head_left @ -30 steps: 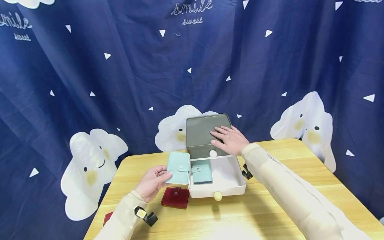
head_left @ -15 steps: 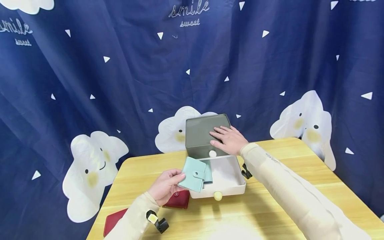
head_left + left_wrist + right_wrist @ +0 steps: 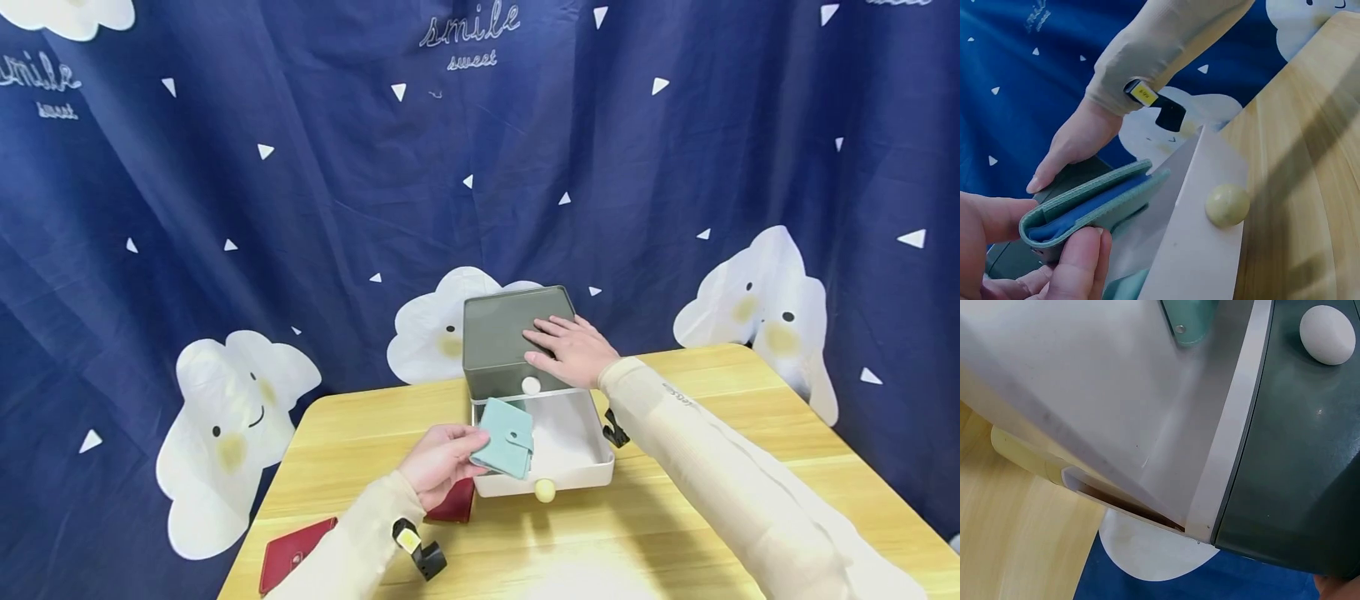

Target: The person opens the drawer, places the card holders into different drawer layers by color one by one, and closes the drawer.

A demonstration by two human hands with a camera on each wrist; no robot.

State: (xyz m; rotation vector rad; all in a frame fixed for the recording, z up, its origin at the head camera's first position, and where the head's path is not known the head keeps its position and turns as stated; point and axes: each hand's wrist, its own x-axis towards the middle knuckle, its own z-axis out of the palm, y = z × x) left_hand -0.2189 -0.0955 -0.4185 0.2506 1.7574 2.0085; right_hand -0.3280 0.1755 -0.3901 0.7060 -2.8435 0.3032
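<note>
In the head view my left hand point(image 3: 442, 460) pinches a mint-green snap wallet point(image 3: 501, 442) between thumb and fingers, over the left side of a pulled-out white drawer point(image 3: 573, 475). The left wrist view shows that wallet point(image 3: 1094, 203) edge-on and folded, blue inside. A second mint-green wallet point(image 3: 1190, 319) lies in the drawer, mostly hidden in the head view by the held one. My right hand point(image 3: 573, 350) rests on the dark green top of the small drawer box point(image 3: 495, 329), its fingers spread.
One red wallet point(image 3: 453, 504) lies left of the drawer, partly behind my left hand. Another red wallet point(image 3: 288, 554) is farther left, by my sleeve. A yellow knob point(image 3: 545, 490) sticks out from the drawer front. A blue cloud-print curtain point(image 3: 337, 167) hangs behind the wooden table point(image 3: 675, 500).
My left hand has carried the mint-green wallet rightward, from beside the drawer to over it, tilting it on the way. More of the far-left red wallet shows. The right hand stays put.
</note>
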